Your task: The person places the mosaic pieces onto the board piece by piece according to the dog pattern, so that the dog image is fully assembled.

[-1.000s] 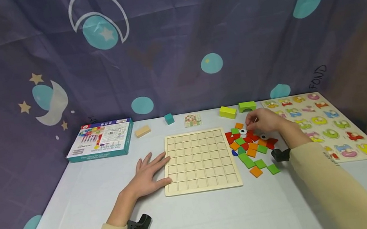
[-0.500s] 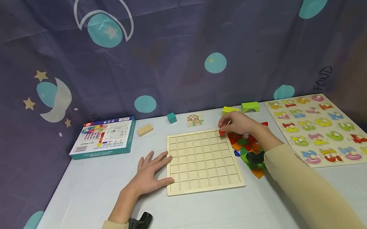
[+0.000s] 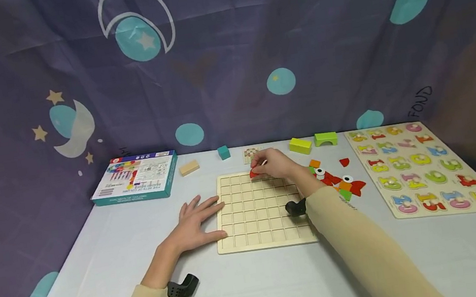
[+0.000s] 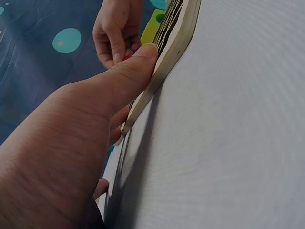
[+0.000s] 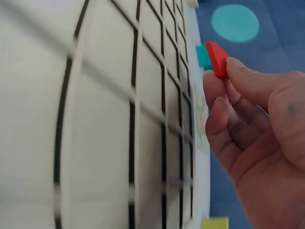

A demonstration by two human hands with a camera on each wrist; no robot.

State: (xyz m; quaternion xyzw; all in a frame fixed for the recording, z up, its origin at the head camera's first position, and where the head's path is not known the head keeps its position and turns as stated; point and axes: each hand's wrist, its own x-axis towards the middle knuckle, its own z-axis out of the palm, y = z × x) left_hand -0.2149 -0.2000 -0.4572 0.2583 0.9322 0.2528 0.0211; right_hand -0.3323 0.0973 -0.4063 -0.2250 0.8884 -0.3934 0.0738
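Note:
My right hand [image 3: 278, 164] pinches a red quarter-round tile [image 5: 218, 59] between thumb and fingertips. It holds the tile over the far edge of a wooden grid board [image 3: 252, 213], near the middle of that side. My left hand [image 3: 192, 230] lies with spread fingers at the board's left edge, its fingertips and thumb on the rim. In the left wrist view the thumb [image 4: 138, 59] lies against the board's side. A small patterned card [image 3: 248, 154] is just behind the board, partly covered by the right hand.
Right of the board lie red, orange and green tiles [image 3: 345, 186], some with eyes, partly hidden by the right sleeve. A number puzzle board [image 3: 421, 167] is further right. Along the back are a flat box [image 3: 134, 179], a teal cube [image 3: 224, 152] and yellow [image 3: 300, 146] and green [image 3: 326, 139] blocks.
My right hand has taken a red tile from the loose tiles and carried it left across the board's far edge. My left hand stays at the board's left side.

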